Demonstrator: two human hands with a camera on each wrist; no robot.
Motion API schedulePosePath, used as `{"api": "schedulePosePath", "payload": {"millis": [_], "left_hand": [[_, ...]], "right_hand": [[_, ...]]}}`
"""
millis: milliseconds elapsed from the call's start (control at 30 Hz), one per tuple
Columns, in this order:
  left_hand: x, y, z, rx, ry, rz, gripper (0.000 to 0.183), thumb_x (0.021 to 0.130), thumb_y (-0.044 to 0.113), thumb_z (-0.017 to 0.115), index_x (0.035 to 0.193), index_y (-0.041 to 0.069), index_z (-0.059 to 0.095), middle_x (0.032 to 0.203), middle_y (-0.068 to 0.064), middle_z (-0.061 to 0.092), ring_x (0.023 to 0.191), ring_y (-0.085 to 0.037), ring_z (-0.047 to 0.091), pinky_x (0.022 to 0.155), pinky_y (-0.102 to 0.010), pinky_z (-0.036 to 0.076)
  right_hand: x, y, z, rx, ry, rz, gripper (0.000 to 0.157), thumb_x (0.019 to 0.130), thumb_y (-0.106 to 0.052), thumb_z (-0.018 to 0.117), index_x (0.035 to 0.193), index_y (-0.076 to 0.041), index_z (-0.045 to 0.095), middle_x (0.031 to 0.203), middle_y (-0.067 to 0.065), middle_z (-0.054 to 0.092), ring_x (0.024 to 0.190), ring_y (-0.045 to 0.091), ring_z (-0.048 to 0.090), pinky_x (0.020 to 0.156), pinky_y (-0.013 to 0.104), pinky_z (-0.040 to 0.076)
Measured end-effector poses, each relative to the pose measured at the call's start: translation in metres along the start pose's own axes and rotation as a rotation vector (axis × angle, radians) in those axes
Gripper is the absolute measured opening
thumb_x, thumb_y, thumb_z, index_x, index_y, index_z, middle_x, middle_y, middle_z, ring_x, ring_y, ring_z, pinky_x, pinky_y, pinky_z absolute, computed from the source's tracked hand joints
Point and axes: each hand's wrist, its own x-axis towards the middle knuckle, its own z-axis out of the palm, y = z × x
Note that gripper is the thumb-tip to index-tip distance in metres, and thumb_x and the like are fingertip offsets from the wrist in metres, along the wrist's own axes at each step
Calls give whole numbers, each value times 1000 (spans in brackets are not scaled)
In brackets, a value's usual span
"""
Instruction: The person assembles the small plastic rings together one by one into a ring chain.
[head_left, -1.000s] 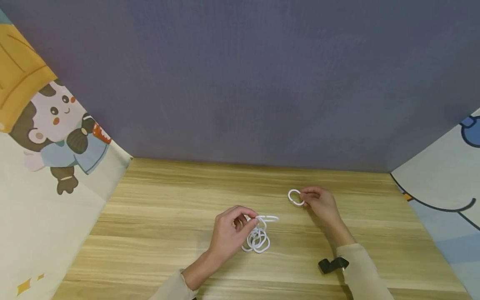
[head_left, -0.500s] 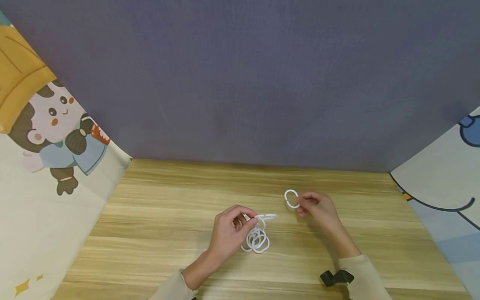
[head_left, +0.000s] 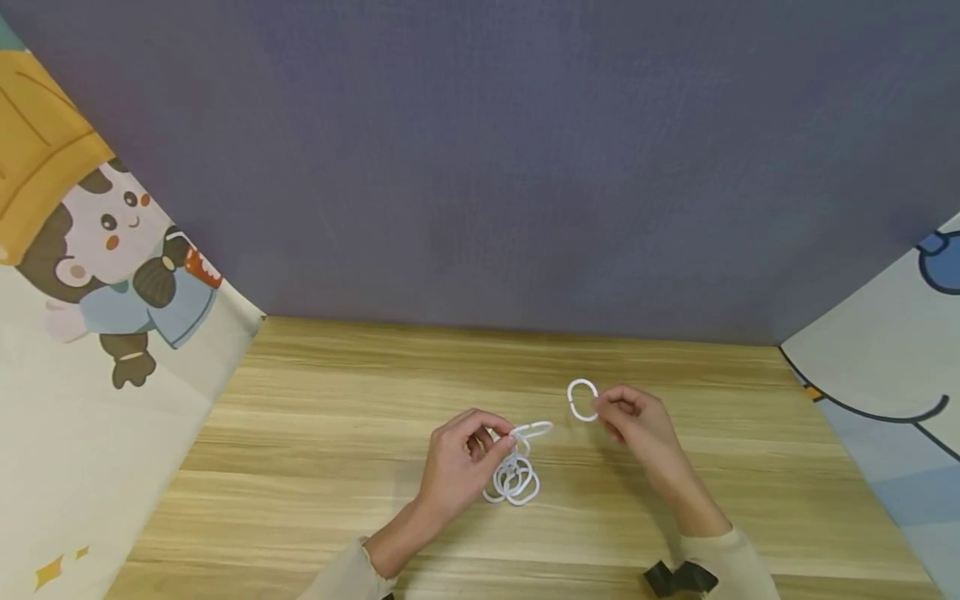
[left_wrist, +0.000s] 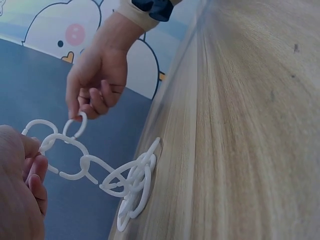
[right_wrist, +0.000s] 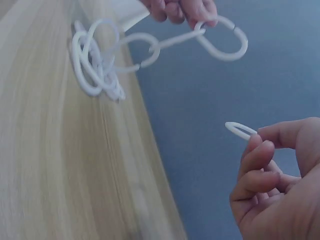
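My left hand (head_left: pixel 463 458) pinches the upper end of a chain of white plastic rings (head_left: pixel 517 483) between thumb and forefinger. The chain's end ring (right_wrist: pixel 225 42) sticks out to the right of those fingertips, and a gap shows in its loop. Below, the linked rings hang down to a small heap on the table. Off to the right, my right hand (head_left: pixel 637 421) pinches a single loose ring (head_left: pixel 572 392) by its right side. A small opening in this loose ring faces left, toward the chain. The two rings are apart in the head view.
Both hands work over a wood-grain table (head_left: pixel 337 375). A dark grey-blue panel (head_left: pixel 480 167) rises along its far edge. Cartoon-printed walls stand at the left (head_left: pixel 112 250) and right (head_left: pixel 877 383). A black strap device (head_left: pixel 678 577) sits at the right wrist.
The right hand has come slightly left and nearer, turning the loose ring so its gap faces left. The chain's end ring has tilted up a little in the left fingers.
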Motion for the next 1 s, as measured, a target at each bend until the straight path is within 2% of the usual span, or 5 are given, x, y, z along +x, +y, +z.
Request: {"api": "schedulePosePath", "payload": {"millis": [167,333,733,867,1000], "left_hand": [[1,0,1,8,-3,11,16,92,2,88,100,12,80,93,3,77,72,-1,61,57,-22,54],[1,1,2,12,1,4,16,91,2,89,100,13,80,92,4,76,71,-1,60,57,-22,54],[1,2,2,17,7,-7,17,91,1,89,99,13,80,92,4,76,71,-1,60,56,-22,53],[1,2,2,15,-2,-8,17,91,2,89,100,13,80,93,5,76,71,-1,60,56,-22,53],[1,2,2,7,-21,-5,16,92,2,88,101,12,80,94,4,76,71,-2,60,56,-22,53]], "right_hand": [[-10,-9,6,69,-26,-54,16,107,-8,71,104,7,67,76,4,72,57,9,52,52,22,41],[-20,-16,11,133,-83,-139,16,107,-4,69,100,10,65,73,4,72,52,8,50,46,24,35],[-35,-27,25,113,-187,-192,20,107,-4,67,101,15,62,73,3,72,50,4,50,43,19,36],[-36,-26,29,113,-232,-232,20,108,-3,66,101,15,62,73,2,72,51,3,50,42,19,37],[-35,-24,32,116,-254,-231,21,108,-4,66,101,15,62,74,4,72,51,3,50,42,19,38]]}}
